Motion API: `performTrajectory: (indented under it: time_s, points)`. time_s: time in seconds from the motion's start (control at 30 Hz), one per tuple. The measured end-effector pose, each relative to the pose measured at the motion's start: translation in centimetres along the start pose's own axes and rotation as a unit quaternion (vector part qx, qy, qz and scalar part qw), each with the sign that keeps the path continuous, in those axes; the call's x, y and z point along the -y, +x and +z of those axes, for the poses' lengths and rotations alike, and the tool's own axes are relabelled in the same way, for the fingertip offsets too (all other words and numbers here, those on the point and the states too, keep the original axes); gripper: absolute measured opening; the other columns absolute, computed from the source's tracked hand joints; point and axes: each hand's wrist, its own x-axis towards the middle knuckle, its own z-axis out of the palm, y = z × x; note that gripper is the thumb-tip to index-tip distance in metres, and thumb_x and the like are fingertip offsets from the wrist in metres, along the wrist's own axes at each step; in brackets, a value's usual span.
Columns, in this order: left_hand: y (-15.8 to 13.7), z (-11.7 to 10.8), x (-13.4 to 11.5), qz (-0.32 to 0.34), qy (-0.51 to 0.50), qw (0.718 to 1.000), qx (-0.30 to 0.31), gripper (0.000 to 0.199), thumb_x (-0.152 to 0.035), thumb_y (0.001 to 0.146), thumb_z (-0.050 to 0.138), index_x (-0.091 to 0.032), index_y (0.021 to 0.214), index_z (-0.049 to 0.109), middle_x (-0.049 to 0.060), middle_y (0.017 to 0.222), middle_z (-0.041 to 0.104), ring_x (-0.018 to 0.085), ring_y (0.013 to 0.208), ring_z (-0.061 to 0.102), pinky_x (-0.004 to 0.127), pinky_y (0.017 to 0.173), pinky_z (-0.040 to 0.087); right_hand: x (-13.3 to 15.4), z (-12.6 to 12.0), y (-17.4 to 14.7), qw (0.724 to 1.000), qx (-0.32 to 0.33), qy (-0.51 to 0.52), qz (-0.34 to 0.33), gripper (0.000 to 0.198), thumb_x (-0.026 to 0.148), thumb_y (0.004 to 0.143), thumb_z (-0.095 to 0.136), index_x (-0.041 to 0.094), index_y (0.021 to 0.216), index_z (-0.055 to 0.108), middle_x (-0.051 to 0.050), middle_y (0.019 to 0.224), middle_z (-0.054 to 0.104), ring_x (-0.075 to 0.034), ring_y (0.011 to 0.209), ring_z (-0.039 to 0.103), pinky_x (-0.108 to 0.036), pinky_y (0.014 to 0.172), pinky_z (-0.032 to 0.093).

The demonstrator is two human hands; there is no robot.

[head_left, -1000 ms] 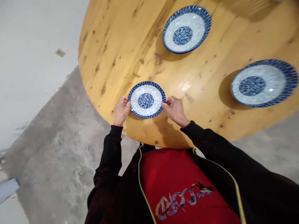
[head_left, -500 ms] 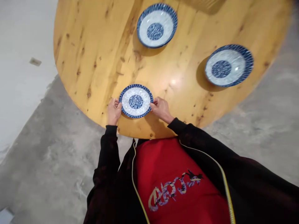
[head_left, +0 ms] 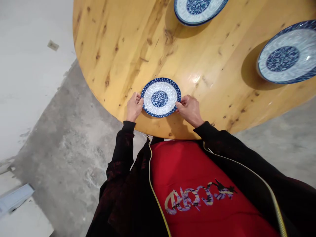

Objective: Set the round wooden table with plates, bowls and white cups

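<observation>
A small round plate (head_left: 160, 99) with a dark blue patterned rim, a pale band and a blue speckled centre is near the front edge of the wooden table (head_left: 118, 65). My left hand (head_left: 134, 106) pinches its left rim, thumb on top and fingers curled at the edge. On the opposite side my right hand (head_left: 189, 109) grips the right rim the same way. Whether the plate's underside touches the tabletop is hard to tell.
Two larger blue-and-white dishes stand on the table: one dish (head_left: 197, 8) at the top, cut by the frame, and another dish (head_left: 283, 64) at the right. Grey floor (head_left: 71, 131) surrounds the table. A pale blue box-like object (head_left: 17, 199) is at lower left.
The view has shifted, so the table, dishes and hands appear further right and the large dishes higher. Both hands still hold the plate, which now looks rounder, less foreshortened.
</observation>
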Motion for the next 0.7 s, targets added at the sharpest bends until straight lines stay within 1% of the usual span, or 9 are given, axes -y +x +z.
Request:
performTrajectory:
  time_s: [0.07, 0.17, 0.3, 0.43, 0.53, 0.6, 0.7]
  points:
    - [-0.4, 0.0, 0.0, 0.001, 0.005, 1.0, -0.002, 0.016, -0.015, 0.088, 0.064, -0.022, 0.083, 0.05, -0.005, 0.071, 0.056, 0.012, 0.065, 0.056, 0.025, 0.067, 0.041, -0.1, 0.0, -0.5, 1.0, 0.004, -0.005, -0.005, 0.017, 0.022, 0.088, 0.06, 0.026, 0.077, 0.049, 0.0, 0.062, 0.063, -0.021, 0.064, 0.065, -0.037, 0.073, 0.052]
    - [-0.6, -0.1, 0.0, 0.002, 0.009, 1.0, -0.001, 0.014, -0.015, 0.088, 0.063, -0.022, 0.084, 0.051, -0.004, 0.073, 0.058, 0.013, 0.066, 0.058, 0.025, 0.067, 0.042, -0.1, 0.1, -1.2, 1.0, 0.006, 0.005, 0.003, 0.017, 0.019, 0.087, 0.061, 0.025, 0.077, 0.049, -0.002, 0.063, 0.065, -0.02, 0.061, 0.065, -0.036, 0.072, 0.051]
    - [-0.4, -0.3, 0.2, -0.001, 0.024, 1.0, 0.005, 0.011, -0.017, 0.088, 0.061, -0.021, 0.085, 0.051, -0.004, 0.072, 0.058, 0.014, 0.067, 0.059, 0.026, 0.069, 0.043, 0.2, 0.5, -1.2, 1.0, -0.001, 0.018, 0.013, 0.018, 0.016, 0.088, 0.061, 0.024, 0.077, 0.049, -0.001, 0.062, 0.065, -0.018, 0.06, 0.064, -0.033, 0.07, 0.048]
    - [-0.4, -0.9, 0.0, 0.008, 0.023, 0.999, 0.023, 0.007, -0.023, 0.088, 0.06, -0.021, 0.088, 0.053, -0.001, 0.08, 0.063, 0.016, 0.075, 0.064, 0.028, 0.075, 0.047, 0.9, 0.8, -1.0, 1.0, -0.014, -0.022, 0.018, 0.019, 0.016, 0.086, 0.059, 0.024, 0.074, 0.046, -0.001, 0.064, 0.061, -0.018, 0.064, 0.06, -0.03, 0.065, 0.041]
    - [0.0, -1.5, -0.2, 0.009, 0.011, 0.999, 0.035, 0.013, -0.033, 0.087, 0.062, -0.022, 0.088, 0.054, 0.001, 0.084, 0.065, 0.018, 0.08, 0.066, 0.029, 0.078, 0.049, 1.8, 0.6, -1.1, 0.999, -0.014, -0.048, 0.015, 0.018, 0.017, 0.086, 0.057, 0.024, 0.075, 0.045, -0.002, 0.07, 0.062, -0.018, 0.068, 0.058, -0.028, 0.064, 0.038]
    - [0.6, -1.7, -0.3, 0.005, 0.011, 0.999, 0.038, 0.017, -0.037, 0.085, 0.063, -0.022, 0.087, 0.054, 0.001, 0.082, 0.063, 0.019, 0.078, 0.065, 0.03, 0.075, 0.05, 2.3, 0.6, -1.0, 0.998, -0.017, -0.063, 0.018, 0.016, 0.017, 0.088, 0.056, 0.023, 0.077, 0.046, -0.003, 0.073, 0.064, -0.018, 0.07, 0.057, -0.028, 0.065, 0.036]
    - [1.3, -1.7, -0.4, 0.009, 0.018, 0.999, 0.044, 0.018, -0.04, 0.083, 0.062, -0.023, 0.085, 0.054, 0.001, 0.079, 0.062, 0.019, 0.074, 0.062, 0.031, 0.073, 0.05, 2.6, 0.7, -1.1, 0.996, -0.026, -0.075, 0.03, 0.013, 0.019, 0.091, 0.056, 0.022, 0.08, 0.049, -0.004, 0.076, 0.065, -0.018, 0.071, 0.057, -0.028, 0.066, 0.035]
